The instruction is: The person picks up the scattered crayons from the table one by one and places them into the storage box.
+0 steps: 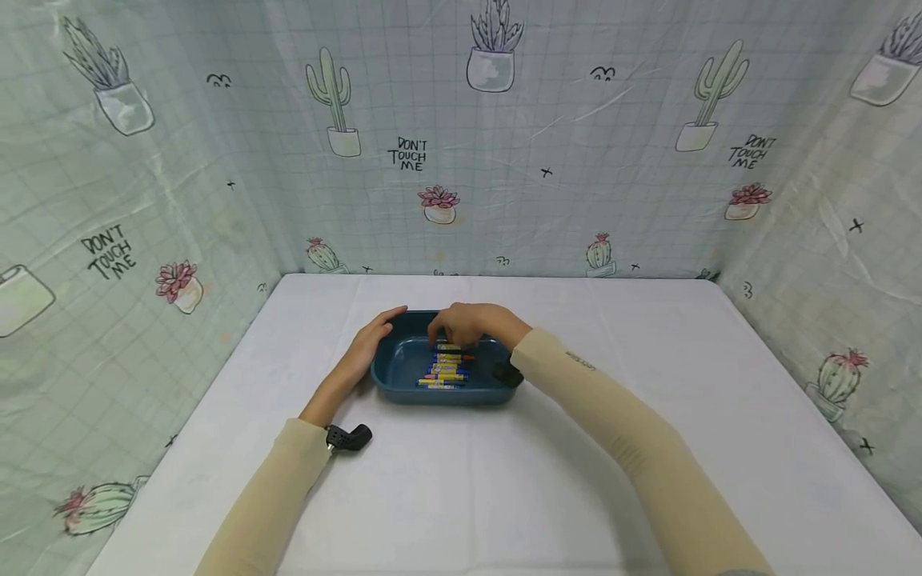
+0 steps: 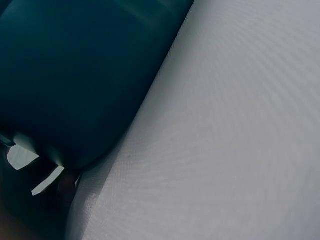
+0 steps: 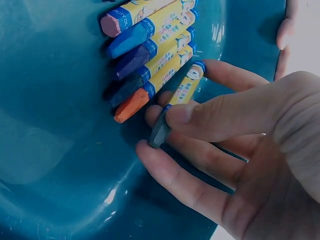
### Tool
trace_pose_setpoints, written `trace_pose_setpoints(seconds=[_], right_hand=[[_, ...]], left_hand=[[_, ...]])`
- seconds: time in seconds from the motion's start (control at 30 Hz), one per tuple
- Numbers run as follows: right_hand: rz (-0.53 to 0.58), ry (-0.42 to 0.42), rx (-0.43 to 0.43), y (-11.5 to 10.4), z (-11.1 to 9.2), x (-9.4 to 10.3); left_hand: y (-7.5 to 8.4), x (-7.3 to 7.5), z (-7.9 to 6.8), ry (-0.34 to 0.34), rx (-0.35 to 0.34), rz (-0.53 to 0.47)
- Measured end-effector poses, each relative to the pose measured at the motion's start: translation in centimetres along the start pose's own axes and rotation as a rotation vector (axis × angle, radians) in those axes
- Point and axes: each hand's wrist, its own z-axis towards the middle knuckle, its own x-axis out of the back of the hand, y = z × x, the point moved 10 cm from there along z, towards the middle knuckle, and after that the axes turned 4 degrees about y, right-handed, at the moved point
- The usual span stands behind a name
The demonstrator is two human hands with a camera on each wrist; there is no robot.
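Note:
A deep teal tray (image 1: pixel 446 396) stands on the table with a row of oil pastels (image 1: pixel 448 370) inside, in yellow and blue wrappers. My right hand (image 1: pixel 471 322) is over the tray's far part. Between its thumb and fingers it pinches a dark grey oil pastel (image 3: pixel 186 90), just beside an orange oil pastel (image 3: pixel 132 104). Blue, purple and pink-tipped ones lie farther along the row. At the tray's left rim, my left hand (image 1: pixel 366 342) holds the edge, its thumb on the rim and fingers along the outside. The left wrist view shows mainly the tray's outer wall (image 2: pixel 90 75).
White cloth covers the table (image 1: pixel 612 336) around the tray. A patterned curtain (image 1: pixel 504 184) with cactus drawings hangs behind and at both sides. Black wrist devices (image 1: pixel 349 438) are strapped at both sleeves.

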Motion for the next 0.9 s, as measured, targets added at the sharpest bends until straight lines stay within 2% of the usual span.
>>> trace_pose_setpoints(seconds=[0.23, 0.43, 0.67, 0.9], right_hand=[[0.04, -0.02, -0.022, 0.1, 0.3, -0.4], [0.033, -0.017, -0.014, 0.1, 0.4, -0.3], [0.068, 0.001, -0.008, 0.3, 0.3, -0.2], [0.057, -0.007, -0.013, 0.3, 0.2, -0.3]], left_hand=[[0.4, -0.2, -0.1, -0.021, 0.011, -0.002], [3.0, -0.2, -1.1, -0.033, 0.022, -0.006], [0.3, -0.2, -0.2, -0.015, 0.014, -0.004], [3.4, -0.3, -1.4, -0.037, 0.027, -0.005]])
